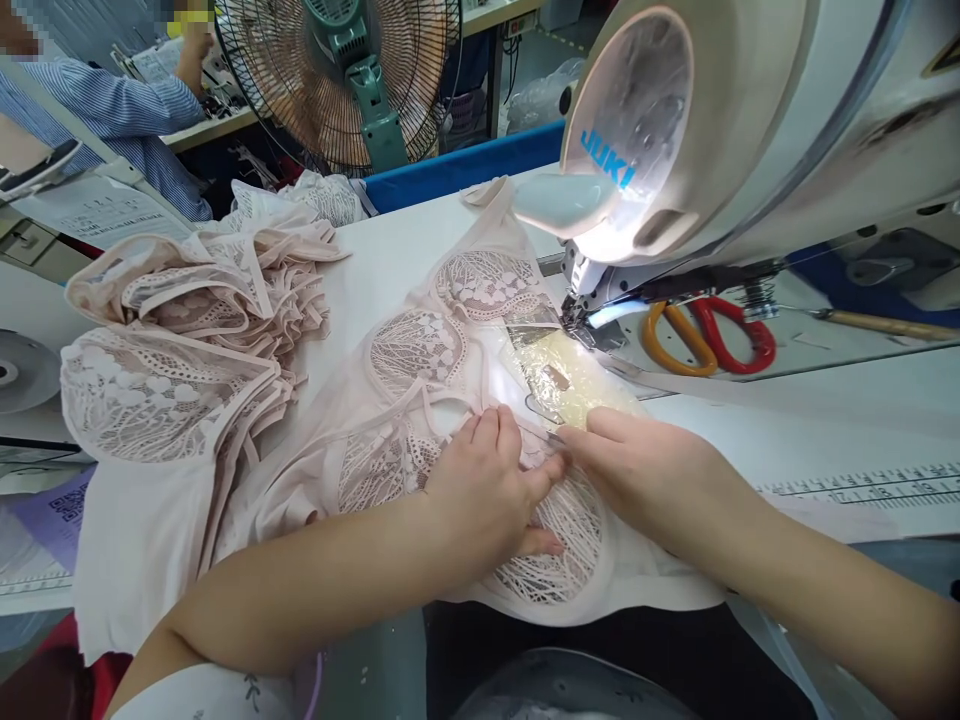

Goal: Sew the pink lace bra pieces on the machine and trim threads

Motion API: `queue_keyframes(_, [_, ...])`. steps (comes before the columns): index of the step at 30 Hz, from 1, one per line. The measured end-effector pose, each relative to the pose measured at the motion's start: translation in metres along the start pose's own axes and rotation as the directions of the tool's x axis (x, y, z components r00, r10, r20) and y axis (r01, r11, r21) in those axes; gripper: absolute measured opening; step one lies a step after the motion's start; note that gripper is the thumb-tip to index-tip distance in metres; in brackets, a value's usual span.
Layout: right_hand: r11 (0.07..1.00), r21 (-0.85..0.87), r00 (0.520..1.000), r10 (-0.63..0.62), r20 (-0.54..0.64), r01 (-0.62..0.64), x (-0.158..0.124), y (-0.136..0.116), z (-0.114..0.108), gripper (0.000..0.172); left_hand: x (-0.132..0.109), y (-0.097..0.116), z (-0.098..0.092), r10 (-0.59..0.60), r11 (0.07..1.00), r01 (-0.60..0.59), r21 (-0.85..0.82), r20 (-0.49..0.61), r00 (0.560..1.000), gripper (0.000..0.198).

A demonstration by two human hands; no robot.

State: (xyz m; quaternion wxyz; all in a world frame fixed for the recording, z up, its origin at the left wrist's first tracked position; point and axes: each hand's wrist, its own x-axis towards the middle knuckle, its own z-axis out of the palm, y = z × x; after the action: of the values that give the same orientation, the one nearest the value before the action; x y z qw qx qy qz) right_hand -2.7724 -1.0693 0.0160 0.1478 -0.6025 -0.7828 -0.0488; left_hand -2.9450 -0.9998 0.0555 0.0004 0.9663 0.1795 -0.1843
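Note:
A pale pink lace garment [420,350] lies spread on the white sewing table [825,420], its far edge near the presser foot [577,318] of the white sewing machine [750,120]. My left hand [487,485] rests on the lace with fingers curled, pinching the fabric. My right hand [637,465] lies just beside it, fingertips meeting the left hand's at the same spot on the cloth. Something thin and dark shows between the fingertips; I cannot make out what it is.
A stack of similar pink lace pieces [180,350] sits at the left. Scissors with orange and red handles [705,335] lie under the machine arm. A fan [345,70] stands behind the table. A person in a striped shirt [112,110] sits at the far left. A printed ruler [862,485] runs along the table's right.

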Motion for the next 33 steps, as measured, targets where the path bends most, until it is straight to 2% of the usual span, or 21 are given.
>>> queue_keyframes(3, [0.999,-0.027,0.989,0.024,0.148,-0.02,-0.01,0.004,-0.012,0.018,0.0,0.0,0.001,-0.001,1.0,0.001,-0.004,0.01,1.0,0.083])
queue_keyframes(6, [0.992,-0.04,0.961,0.122,0.247,-0.116,-0.015,0.007,-0.021,0.018,0.0,0.0,0.002,-0.005,1.0,0.005,-0.005,0.005,1.0,0.082])
queue_keyframes(8, [0.988,-0.025,0.963,0.153,0.224,-0.151,-0.014,0.007,-0.023,0.018,-0.001,0.0,0.002,-0.002,1.0,0.002,-0.004,-0.01,1.0,0.082])
queue_keyframes(13, [0.997,0.015,0.99,0.072,0.119,-0.074,-0.006,0.004,-0.011,0.02,0.0,0.001,0.0,-0.01,1.0,0.01,0.0,-0.008,1.0,0.082])
queue_keyframes(17, [0.999,-0.011,0.99,0.05,0.13,-0.049,-0.008,0.004,-0.008,0.019,0.001,0.001,-0.002,-0.007,1.0,0.007,0.023,0.024,1.0,0.082])
queue_keyframes(22, [0.998,-0.036,0.972,0.062,0.227,-0.055,-0.022,0.01,-0.022,0.021,0.0,0.0,-0.003,-0.003,1.0,0.003,0.026,0.021,1.0,0.081])
queue_keyframes(28, [0.997,-0.002,0.993,0.076,0.09,-0.076,-0.026,0.012,-0.023,0.018,0.0,0.0,-0.004,-0.003,1.0,0.003,0.028,0.014,1.0,0.082])
queue_keyframes(33, [0.999,0.021,0.996,0.044,0.077,-0.046,-0.02,0.01,-0.01,0.024,0.0,0.001,-0.002,-0.024,0.999,0.024,0.024,0.001,1.0,0.084])
